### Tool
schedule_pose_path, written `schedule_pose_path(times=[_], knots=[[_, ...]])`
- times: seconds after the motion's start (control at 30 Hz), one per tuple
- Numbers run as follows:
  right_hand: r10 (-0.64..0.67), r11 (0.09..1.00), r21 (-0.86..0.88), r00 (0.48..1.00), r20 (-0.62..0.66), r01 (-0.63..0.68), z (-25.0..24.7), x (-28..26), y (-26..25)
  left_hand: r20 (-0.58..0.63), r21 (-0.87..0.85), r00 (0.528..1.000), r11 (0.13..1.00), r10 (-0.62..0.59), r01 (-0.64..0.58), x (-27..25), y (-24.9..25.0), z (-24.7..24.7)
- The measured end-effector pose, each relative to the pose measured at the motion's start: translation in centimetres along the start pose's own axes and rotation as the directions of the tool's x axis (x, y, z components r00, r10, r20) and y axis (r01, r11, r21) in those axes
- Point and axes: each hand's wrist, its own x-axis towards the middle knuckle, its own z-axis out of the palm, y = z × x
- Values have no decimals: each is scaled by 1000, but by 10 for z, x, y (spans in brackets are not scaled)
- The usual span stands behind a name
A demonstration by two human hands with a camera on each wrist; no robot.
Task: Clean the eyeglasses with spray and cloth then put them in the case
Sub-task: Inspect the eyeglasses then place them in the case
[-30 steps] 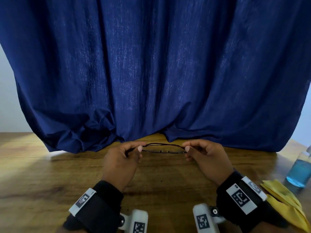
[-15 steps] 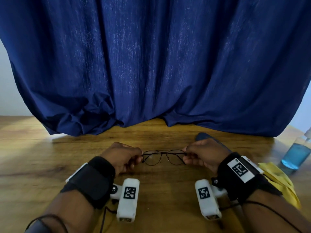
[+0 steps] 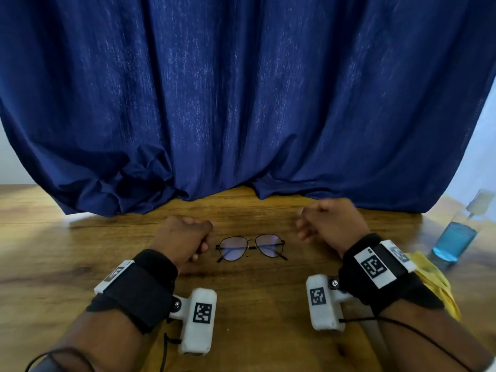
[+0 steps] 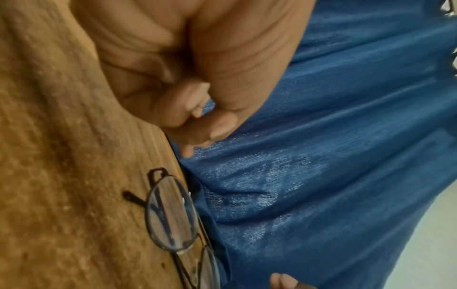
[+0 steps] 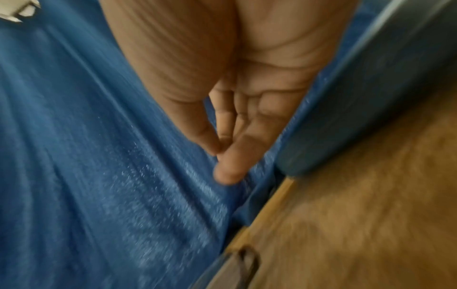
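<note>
The thin black-framed eyeglasses (image 3: pixel 236 248) lie folded on the wooden table (image 3: pixel 255 304), lenses facing up, between my two hands. In the left wrist view the eyeglasses (image 4: pixel 170 215) rest a little way from my fingertips. My left hand (image 3: pixel 188 237) sits just left of them with its fingers curled in and holds nothing (image 4: pixel 197 109). My right hand (image 3: pixel 322 221) hovers to the right and farther back, fingers relaxed and empty (image 5: pixel 222 146). A blue-grey case (image 5: pixel 371 88) lies right beside that hand; the head view does not show it.
A spray bottle (image 3: pixel 455 240) of blue liquid stands at the right edge of the table. A yellow cloth (image 3: pixel 432 275) lies under my right wrist. A dark blue curtain (image 3: pixel 241 103) hangs across the back and bunches on the table.
Both hands lowered the eyeglasses to the table and let go. The left hand drew back slightly left; the right hand moved right and away.
</note>
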Motion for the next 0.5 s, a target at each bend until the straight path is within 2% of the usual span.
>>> schedule_pose_path(times=[0.07, 0.1, 0.2, 0.27, 0.37, 0.5], knots=[[-161, 962, -248, 970, -184, 112, -16, 6, -1, 25, -60, 996, 995, 83, -82, -1, 5, 0], [-207, 941, -311, 951, -230, 130, -24, 8, -1, 48, -93, 992, 989, 118, -113, -2, 6, 1], [-169, 956, -281, 945, -281, 87, -38, 13, 4, 92, -174, 978, 970, 186, -169, -6, 10, 4], [-96, 957, -290, 964, -250, 20, -42, 16, 7, 98, -205, 971, 959, 219, -196, -8, 12, 6], [41, 899, -430, 993, -107, -83, -41, 20, 8, 105, -237, 962, 946, 252, -221, -10, 13, 7], [185, 801, -584, 982, 32, -132, -39, 18, 7, 107, -234, 955, 941, 276, -246, -12, 14, 9]])
